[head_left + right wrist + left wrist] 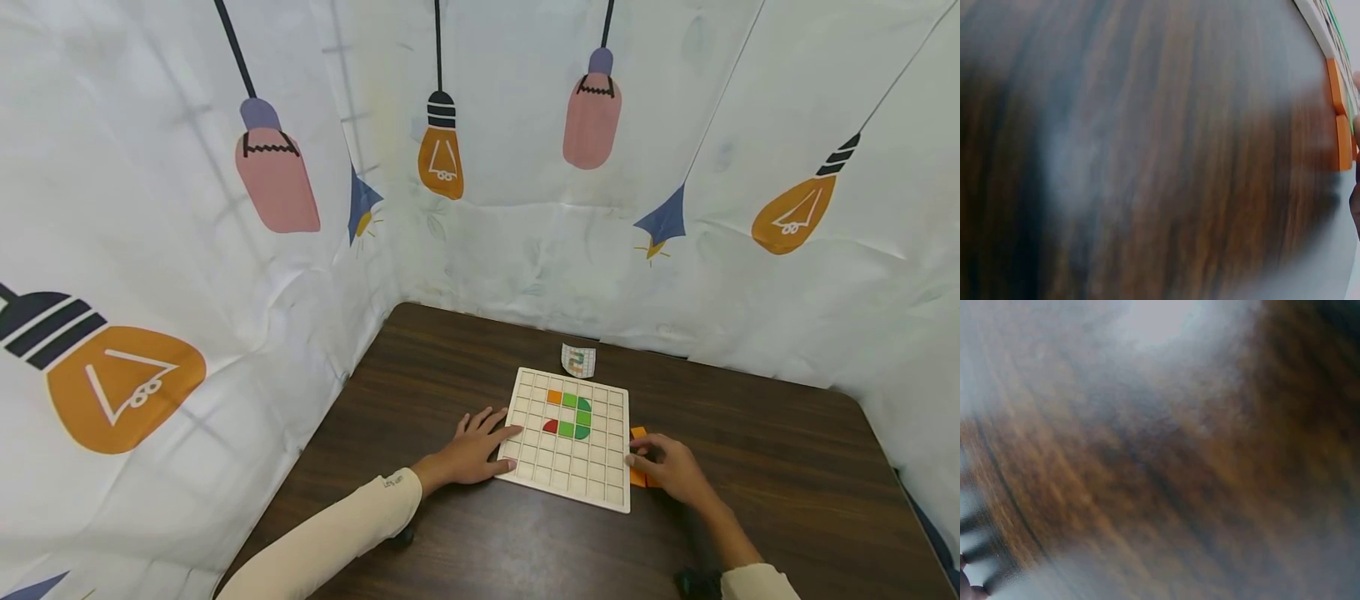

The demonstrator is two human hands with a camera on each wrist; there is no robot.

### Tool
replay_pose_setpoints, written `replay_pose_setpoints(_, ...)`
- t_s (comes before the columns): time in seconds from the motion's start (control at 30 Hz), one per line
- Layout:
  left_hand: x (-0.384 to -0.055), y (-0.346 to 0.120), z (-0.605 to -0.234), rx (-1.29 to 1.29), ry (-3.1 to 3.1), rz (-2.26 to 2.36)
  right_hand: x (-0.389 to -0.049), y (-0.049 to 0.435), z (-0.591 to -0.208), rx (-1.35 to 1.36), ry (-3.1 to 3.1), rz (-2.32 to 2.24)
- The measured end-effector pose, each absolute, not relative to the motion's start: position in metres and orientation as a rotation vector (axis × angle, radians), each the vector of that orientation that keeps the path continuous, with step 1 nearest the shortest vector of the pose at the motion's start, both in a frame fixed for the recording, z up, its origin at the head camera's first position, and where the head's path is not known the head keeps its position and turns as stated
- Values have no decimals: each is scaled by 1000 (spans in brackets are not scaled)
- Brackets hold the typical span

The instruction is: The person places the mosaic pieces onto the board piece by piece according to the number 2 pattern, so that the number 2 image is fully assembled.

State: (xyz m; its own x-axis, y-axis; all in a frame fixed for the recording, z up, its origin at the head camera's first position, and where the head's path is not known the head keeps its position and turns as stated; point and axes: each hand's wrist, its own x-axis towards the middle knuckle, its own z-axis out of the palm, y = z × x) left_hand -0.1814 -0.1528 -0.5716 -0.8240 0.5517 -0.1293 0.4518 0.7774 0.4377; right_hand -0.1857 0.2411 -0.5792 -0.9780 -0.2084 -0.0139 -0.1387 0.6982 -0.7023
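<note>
A pale gridded board (pixel 547 458) lies on the dark wooden table. Set in its cells are an orange square (pixel 554 397), a red quarter-round piece (pixel 551 426), several green squares (pixel 566 428) and dark green quarter-rounds (pixel 582 432). My left hand (pixel 472 450) rests with spread fingers over the board's left edge. Beside the right edge, my right hand (pixel 671 471) bends its fingers over orange pieces (pixel 637 478), thumb and fingertips close to the board's rim. I cannot tell whether it pinches one. Orange blocks (pixel 1344 142) also show by the fingertips in the right wrist view.
A small paper card (pixel 578 361) with a coloured grid pattern lies behind the board. Bare wood of the table (pixel 787 467) extends to the right. A white curtain (pixel 510 250) printed with lamps hangs along the back and left.
</note>
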Motion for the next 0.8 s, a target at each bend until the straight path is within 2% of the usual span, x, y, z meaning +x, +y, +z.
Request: replay_pose_setpoints(0.8,-181,-153,-571,794,2722,595,-183,261,-576,-229,2877,-995)
